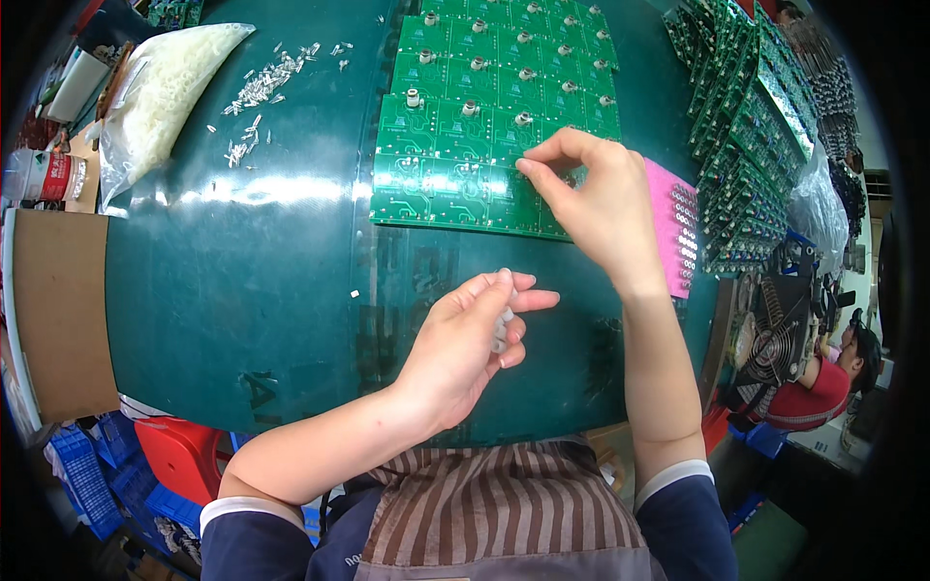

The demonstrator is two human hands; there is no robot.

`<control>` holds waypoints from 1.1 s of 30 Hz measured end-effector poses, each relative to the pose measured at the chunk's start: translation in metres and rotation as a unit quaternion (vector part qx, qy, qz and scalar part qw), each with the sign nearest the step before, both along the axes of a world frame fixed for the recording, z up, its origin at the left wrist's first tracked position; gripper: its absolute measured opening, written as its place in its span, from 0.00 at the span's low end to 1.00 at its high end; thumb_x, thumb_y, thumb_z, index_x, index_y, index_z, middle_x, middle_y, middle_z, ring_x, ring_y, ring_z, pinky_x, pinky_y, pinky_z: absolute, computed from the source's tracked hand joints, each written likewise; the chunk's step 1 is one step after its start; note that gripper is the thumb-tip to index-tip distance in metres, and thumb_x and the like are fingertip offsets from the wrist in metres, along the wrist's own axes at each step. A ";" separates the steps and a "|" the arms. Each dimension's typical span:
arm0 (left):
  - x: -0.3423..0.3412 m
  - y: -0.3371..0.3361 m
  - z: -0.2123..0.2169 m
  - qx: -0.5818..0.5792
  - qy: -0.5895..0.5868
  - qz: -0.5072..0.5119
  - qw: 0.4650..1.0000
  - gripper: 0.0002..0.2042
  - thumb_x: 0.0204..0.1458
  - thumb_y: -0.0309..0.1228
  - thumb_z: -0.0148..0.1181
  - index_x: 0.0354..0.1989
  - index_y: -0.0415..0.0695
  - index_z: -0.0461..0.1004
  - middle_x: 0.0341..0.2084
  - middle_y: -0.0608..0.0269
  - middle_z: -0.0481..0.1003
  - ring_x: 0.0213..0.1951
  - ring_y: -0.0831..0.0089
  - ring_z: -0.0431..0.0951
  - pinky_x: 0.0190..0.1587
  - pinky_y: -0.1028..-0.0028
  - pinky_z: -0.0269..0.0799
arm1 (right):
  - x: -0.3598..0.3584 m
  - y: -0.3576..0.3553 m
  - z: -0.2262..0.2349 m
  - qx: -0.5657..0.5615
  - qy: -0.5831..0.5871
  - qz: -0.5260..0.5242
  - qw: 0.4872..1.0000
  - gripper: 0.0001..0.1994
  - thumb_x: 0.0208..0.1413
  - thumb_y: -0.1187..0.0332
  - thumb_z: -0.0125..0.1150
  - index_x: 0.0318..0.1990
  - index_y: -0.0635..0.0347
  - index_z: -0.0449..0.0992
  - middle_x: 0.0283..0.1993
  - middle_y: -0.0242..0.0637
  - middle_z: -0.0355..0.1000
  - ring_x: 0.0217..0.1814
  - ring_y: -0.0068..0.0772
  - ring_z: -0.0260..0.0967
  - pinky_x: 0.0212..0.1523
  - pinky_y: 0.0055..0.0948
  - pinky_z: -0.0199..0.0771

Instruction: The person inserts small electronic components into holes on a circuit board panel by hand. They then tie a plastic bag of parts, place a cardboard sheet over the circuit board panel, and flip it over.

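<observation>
**Hands at a panel of green circuit boards**

The right hand point(601, 208) rests on the near right corner of a large green circuit board panel point(455, 165) lying on the dark green table point(242, 290). Its thumb and forefinger are pinched together at the panel's surface; whatever sits between the fingertips is too small to make out, possibly one of the small white parts. The left hand point(465, 349) hovers over the table nearer the person, well apart from the panel, fingers loosely curled around a few small white parts point(502, 324) held against the palm.

The far rows of the panel already carry small silvery round components point(471, 108), while the nearest row looks bare. To the far left, a clear bag of white parts point(160, 92) lies on the table, with loose white pieces point(262, 87) scattered just beside it. A pink foam block point(675, 228) lies right of the panel, partly under the right wrist. Stacks of green boards point(746, 126) stand further right. A cardboard box point(58, 310) sits at the left edge
</observation>
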State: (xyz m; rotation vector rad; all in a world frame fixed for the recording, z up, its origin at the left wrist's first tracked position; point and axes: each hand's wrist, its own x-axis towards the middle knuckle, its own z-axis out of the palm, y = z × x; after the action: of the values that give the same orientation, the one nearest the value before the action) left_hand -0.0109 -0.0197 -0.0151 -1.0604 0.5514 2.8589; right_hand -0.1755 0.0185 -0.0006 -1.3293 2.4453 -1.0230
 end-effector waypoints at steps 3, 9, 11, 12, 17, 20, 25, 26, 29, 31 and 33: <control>0.000 0.001 -0.001 0.008 -0.017 0.011 1.000 0.13 0.59 0.37 0.46 0.42 0.39 0.66 0.34 0.58 0.72 0.23 0.83 0.63 0.22 0.83 0.59 | 0.003 -0.002 0.000 -0.005 0.019 0.003 1.000 0.03 0.43 0.75 0.61 0.26 0.65 0.75 0.24 0.41 0.74 0.25 0.36 0.72 0.30 0.28 0.70; 0.001 0.000 -0.003 0.006 -0.002 0.013 1.000 0.16 0.57 0.39 0.51 0.45 0.38 0.69 0.26 0.68 0.68 0.23 0.85 0.61 0.21 0.84 0.57 | 0.011 0.000 -0.008 -0.026 0.025 -0.025 0.999 0.04 0.41 0.75 0.62 0.24 0.64 0.73 0.23 0.40 0.72 0.26 0.37 0.71 0.30 0.32 0.69; 0.001 0.000 -0.003 0.005 0.006 0.009 1.000 0.17 0.56 0.38 0.52 0.47 0.38 0.68 0.28 0.68 0.68 0.23 0.85 0.61 0.22 0.84 0.56 | 0.013 0.004 -0.012 -0.032 0.035 -0.032 0.998 0.04 0.41 0.75 0.63 0.24 0.63 0.73 0.24 0.39 0.72 0.28 0.37 0.71 0.31 0.33 0.69; 0.001 0.001 -0.002 0.005 0.006 0.008 1.000 0.17 0.56 0.38 0.52 0.47 0.38 0.68 0.28 0.68 0.68 0.23 0.85 0.61 0.22 0.84 0.56 | 0.014 0.005 -0.013 -0.029 0.054 -0.031 0.998 0.04 0.40 0.75 0.63 0.24 0.62 0.73 0.24 0.38 0.72 0.30 0.37 0.71 0.32 0.33 0.68; 0.000 0.001 0.001 -0.034 -0.004 0.008 0.999 0.17 0.54 0.36 0.56 0.47 0.37 0.68 0.32 0.65 0.69 0.23 0.86 0.60 0.22 0.85 0.56 | 0.009 0.013 -0.021 -0.055 0.101 -0.007 0.993 0.05 0.39 0.75 0.64 0.26 0.60 0.74 0.28 0.36 0.73 0.36 0.38 0.70 0.38 0.31 0.68; 0.001 0.001 0.002 -0.031 -0.013 0.007 0.999 0.17 0.53 0.35 0.57 0.47 0.37 0.68 0.33 0.64 0.69 0.23 0.86 0.59 0.22 0.85 0.56 | -0.009 0.030 -0.013 -0.103 0.119 -0.019 0.987 0.06 0.39 0.75 0.65 0.27 0.59 0.76 0.33 0.37 0.75 0.39 0.36 0.71 0.40 0.30 0.70; 0.003 0.003 0.000 -0.033 -0.003 -0.002 0.999 0.17 0.53 0.35 0.57 0.46 0.37 0.68 0.33 0.63 0.69 0.22 0.87 0.58 0.21 0.84 0.55 | -0.063 0.090 -0.010 -0.003 0.281 -0.198 0.939 0.06 0.45 0.70 0.63 0.29 0.61 0.75 0.27 0.38 0.71 0.29 0.35 0.69 0.33 0.29 0.70; 0.003 0.003 -0.001 -0.028 0.000 -0.005 1.000 0.17 0.53 0.35 0.57 0.46 0.37 0.68 0.33 0.63 0.68 0.22 0.87 0.58 0.21 0.84 0.55 | -0.069 0.100 -0.012 0.030 0.239 -0.205 0.949 0.05 0.46 0.70 0.62 0.29 0.61 0.75 0.27 0.38 0.70 0.29 0.35 0.69 0.32 0.30 0.70; 0.002 0.004 -0.001 -0.035 -0.002 -0.013 0.999 0.17 0.52 0.34 0.58 0.46 0.37 0.68 0.35 0.62 0.69 0.21 0.87 0.58 0.21 0.85 0.55 | -0.072 0.109 -0.016 0.052 0.199 -0.207 0.956 0.04 0.47 0.71 0.60 0.29 0.61 0.74 0.27 0.39 0.70 0.28 0.34 0.69 0.30 0.30 0.69; 0.001 0.002 0.001 -0.037 0.002 -0.014 0.999 0.17 0.52 0.33 0.58 0.46 0.37 0.68 0.36 0.61 0.70 0.21 0.88 0.58 0.21 0.85 0.55 | -0.071 0.109 -0.016 0.040 0.201 -0.204 0.957 0.04 0.48 0.71 0.59 0.29 0.61 0.74 0.27 0.39 0.70 0.27 0.34 0.69 0.29 0.30 0.69; 0.000 0.001 0.002 -0.040 0.006 -0.016 0.999 0.17 0.52 0.33 0.58 0.46 0.37 0.68 0.37 0.60 0.70 0.21 0.88 0.57 0.21 0.85 0.55 | -0.069 0.107 -0.015 0.026 0.226 -0.226 0.947 0.02 0.48 0.73 0.59 0.29 0.61 0.74 0.26 0.40 0.70 0.27 0.34 0.69 0.30 0.29 0.69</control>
State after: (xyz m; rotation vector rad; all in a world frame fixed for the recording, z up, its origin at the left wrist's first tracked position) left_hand -0.0109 -0.0188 -0.0129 -1.0352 0.6811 2.8404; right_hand -0.2442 0.1252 -0.0160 -1.1023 3.2052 -0.7887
